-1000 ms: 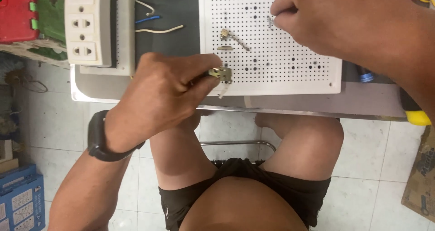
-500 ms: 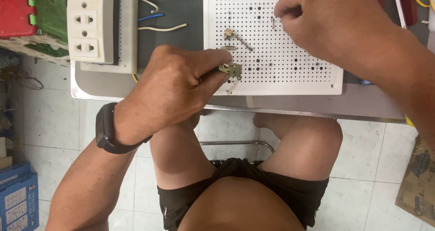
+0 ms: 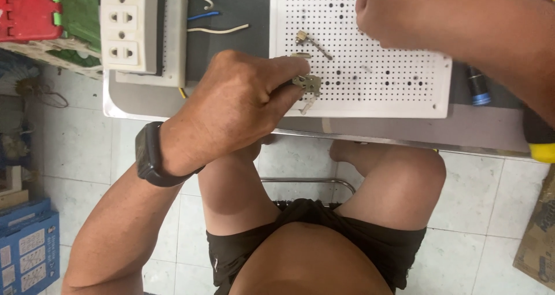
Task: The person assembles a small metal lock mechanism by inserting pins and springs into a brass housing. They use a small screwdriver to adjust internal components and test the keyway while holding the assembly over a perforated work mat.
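Observation:
My left hand [image 3: 234, 107] is shut on a small brass metal fitting [image 3: 307, 84], holding it at the lower left part of a white perforated board [image 3: 399, 81]. A black watch sits on that wrist. My right hand [image 3: 404, 14] is closed over the upper middle of the board; whatever its fingers pinch is hidden. Two more brass fittings with screws [image 3: 309, 40] lie on the board just above the left hand's fitting.
The board rests on a grey metal table [image 3: 404, 130]. A white socket strip [image 3: 130, 26] and loose wires [image 3: 217, 14] lie at the left. A red box [image 3: 26, 8] is far left. A yellow-and-black tool handle [image 3: 537, 142] and a blue-tipped tool [image 3: 477, 87] are at the right.
My left hand with the fitting has shifted slightly right along the board's lower edge. My right hand has stayed over the upper part of the board.

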